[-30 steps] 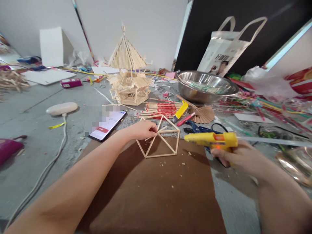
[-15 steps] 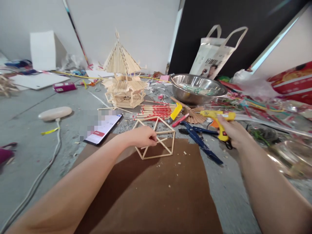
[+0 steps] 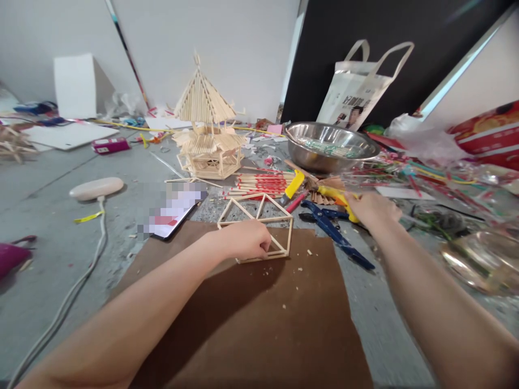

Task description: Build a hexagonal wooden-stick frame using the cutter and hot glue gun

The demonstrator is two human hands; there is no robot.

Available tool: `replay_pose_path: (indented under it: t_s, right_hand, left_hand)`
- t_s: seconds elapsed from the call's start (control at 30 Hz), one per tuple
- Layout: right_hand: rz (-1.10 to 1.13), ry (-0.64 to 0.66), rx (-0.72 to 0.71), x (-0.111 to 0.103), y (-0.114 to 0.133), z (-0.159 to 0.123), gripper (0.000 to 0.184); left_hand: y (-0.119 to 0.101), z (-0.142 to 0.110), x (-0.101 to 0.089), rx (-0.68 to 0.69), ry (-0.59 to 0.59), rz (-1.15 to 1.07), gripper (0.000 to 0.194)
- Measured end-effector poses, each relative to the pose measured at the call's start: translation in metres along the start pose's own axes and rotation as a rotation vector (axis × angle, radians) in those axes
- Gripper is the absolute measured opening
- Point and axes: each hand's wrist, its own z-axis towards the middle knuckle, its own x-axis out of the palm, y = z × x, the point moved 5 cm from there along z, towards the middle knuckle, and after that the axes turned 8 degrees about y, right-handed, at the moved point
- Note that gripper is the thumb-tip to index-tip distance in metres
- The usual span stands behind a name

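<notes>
Left hand (image 3: 249, 240), right hand (image 3: 378, 210) and both forearms (image 3: 162, 297) are bare.

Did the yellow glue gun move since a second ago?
Yes, farther forward: a second ago the yellow glue gun hid much of the blue pliers; now it is mostly beyond them.

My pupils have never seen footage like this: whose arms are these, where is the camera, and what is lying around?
There is no machine here: the bare arms belong to the person wearing the camera on their head, looking forward and down. The right hand grips a yellow glue gun. The left hand is at a stick frame over a brown sheet; whether it pinches a stick is hidden. Around them lie a phone, blue pliers, a metal bowl and a stick-built pavilion.
</notes>
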Motion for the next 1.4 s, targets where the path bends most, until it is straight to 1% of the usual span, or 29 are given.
replay_pose_path:
  t_s: [0.03, 0.07, 0.1, 0.13, 0.17, 0.23, 0.27, 0.3, 0.37, 0.43, 0.53, 0.77, 0.93, 1.4]
  right_hand:
    - [-0.021, -0.044, 0.035, -0.004, 0.004, -0.008, 0.06]
    - [-0.04, -0.085, 0.047, -0.008, 0.01, -0.018, 0.055]
    - [-0.057, -0.118, 0.007, -0.011, 0.021, -0.029, 0.046]
    - [-0.048, -0.13, -0.087, -0.011, 0.035, -0.04, 0.036]
    - [-0.015, -0.1, -0.23, -0.009, 0.052, -0.052, 0.028]
    - [0.093, 0.023, -0.539, 0.0, 0.085, -0.079, 0.021]
    - [0.142, 0.1, -0.666, 0.006, 0.098, -0.092, 0.02]
    - [0.183, 0.151, -0.769, 0.012, 0.108, -0.104, 0.019]
    - [0.215, 0.235, -0.87, 0.023, 0.119, -0.12, 0.018]
    - [0.212, 0.285, -0.893, 0.032, 0.123, -0.127, 0.017]
    - [0.205, 0.313, -0.886, 0.038, 0.121, -0.128, 0.017]
    - [0.188, 0.356, -0.904, 0.043, 0.12, -0.128, 0.015]
    - [0.196, 0.373, -0.89, 0.045, 0.121, -0.128, 0.015]
    - [0.192, 0.415, -0.876, 0.049, 0.122, -0.128, 0.016]
  left_hand:
    - [-0.001, 0.0, 0.0, -0.005, 0.003, 0.005, 0.014]
    - [-0.001, 0.0, 0.0, -0.013, 0.006, 0.005, 0.014]
    - [-0.001, 0.0, -0.001, -0.023, 0.006, 0.002, 0.014]
    - [-0.001, 0.001, -0.001, -0.031, 0.006, -0.006, 0.014]
    - [-0.002, 0.001, -0.001, -0.037, 0.005, -0.015, 0.013]
    - [-0.002, 0.002, -0.001, -0.037, 0.002, -0.031, 0.013]
    - [-0.003, 0.002, -0.001, -0.032, -0.002, -0.035, 0.012]
    - [-0.003, 0.002, 0.0, -0.023, -0.006, -0.035, 0.012]
    - [-0.004, 0.003, 0.001, -0.012, -0.013, -0.03, 0.013]
    - [-0.004, 0.003, 0.003, -0.008, -0.009, -0.028, 0.013]
    - [-0.003, 0.004, 0.005, -0.015, -0.001, -0.029, 0.014]
    - [-0.001, 0.007, 0.007, -0.009, 0.009, -0.005, 0.013]
    - [0.0, 0.008, 0.01, -0.001, 0.032, 0.0, 0.014]
    - [-0.001, 0.008, 0.009, 0.003, 0.009, 0.02, 0.011]
